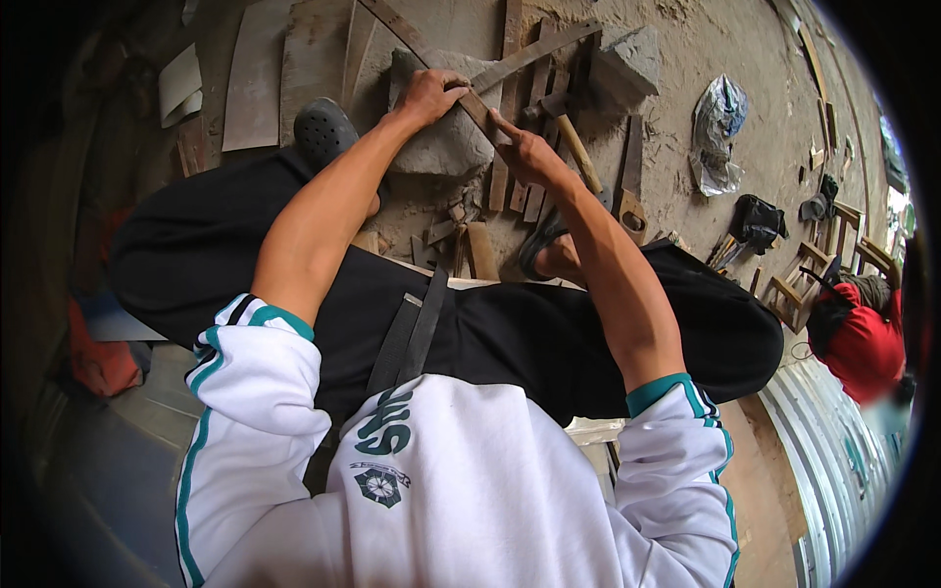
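Note:
A dark, narrow wooden strip (400, 27) slants down toward me and crosses a second wooden strip (544, 51) over a pale stone block (446, 145). My left hand (429, 98) is closed on the first strip near the crossing, its fingertips pressed over the wood. Close to that strip's near end is my right hand (530, 157), with the index finger stretched along the edge and the other fingers curled round the end. Just right of it lies a hammer (578, 154) with a light wooden handle and dark head.
Several boards (257, 83) lie at the far left. A rough stone (627, 67) stands right of the strips. Farther right are a silvery plastic bag (720, 137), a black bag (758, 223), a wooden frame (799, 284) and a person in red (863, 343). Wood offcuts (480, 250) lie before my lap.

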Demonstrator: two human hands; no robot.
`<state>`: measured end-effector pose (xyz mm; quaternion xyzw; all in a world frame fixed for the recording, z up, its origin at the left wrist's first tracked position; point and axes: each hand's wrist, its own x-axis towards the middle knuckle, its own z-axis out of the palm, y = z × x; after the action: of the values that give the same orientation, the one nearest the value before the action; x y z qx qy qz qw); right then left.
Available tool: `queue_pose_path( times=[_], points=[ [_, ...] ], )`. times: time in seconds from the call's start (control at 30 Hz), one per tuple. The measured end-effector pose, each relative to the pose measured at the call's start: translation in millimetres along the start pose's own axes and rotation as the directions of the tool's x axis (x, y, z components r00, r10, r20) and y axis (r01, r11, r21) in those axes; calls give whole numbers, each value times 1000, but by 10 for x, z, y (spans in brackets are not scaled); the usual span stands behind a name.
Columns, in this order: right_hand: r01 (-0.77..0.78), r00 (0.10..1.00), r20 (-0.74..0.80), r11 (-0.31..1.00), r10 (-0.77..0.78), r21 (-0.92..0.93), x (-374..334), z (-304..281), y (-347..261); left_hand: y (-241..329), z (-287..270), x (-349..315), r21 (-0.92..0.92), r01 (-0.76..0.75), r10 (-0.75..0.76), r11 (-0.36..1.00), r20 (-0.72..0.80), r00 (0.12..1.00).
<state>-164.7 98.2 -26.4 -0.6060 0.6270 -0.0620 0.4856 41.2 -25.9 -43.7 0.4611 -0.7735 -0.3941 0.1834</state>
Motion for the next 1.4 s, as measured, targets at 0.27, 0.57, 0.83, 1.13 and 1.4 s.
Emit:
queue_pose_path(
  times=[0.27,0.57,0.83,1.13,1.4],
  points=[
    [11,1000,-15,1000,-11,-23,21,-23,33,-15,-38,18,82,-14,9,997,61,998],
    [60,994,-85,998,-62,-24,26,66,110,-5,7,-31,78,-22,23,997,-16,1000],
    [106,987,-138,983,-85,148,-39,148,-32,-57,-2,-40,45,-35,37,998,-45,998],
    [-18,1000,-6,995,18,102,-3,50,-28,-116,38,-45,43,-125,129,991,-91,988],
    [114,990,-98,987,-104,109,6,104,59,-54,70,-101,28,-103,106,994,-144,984]
  ],
)
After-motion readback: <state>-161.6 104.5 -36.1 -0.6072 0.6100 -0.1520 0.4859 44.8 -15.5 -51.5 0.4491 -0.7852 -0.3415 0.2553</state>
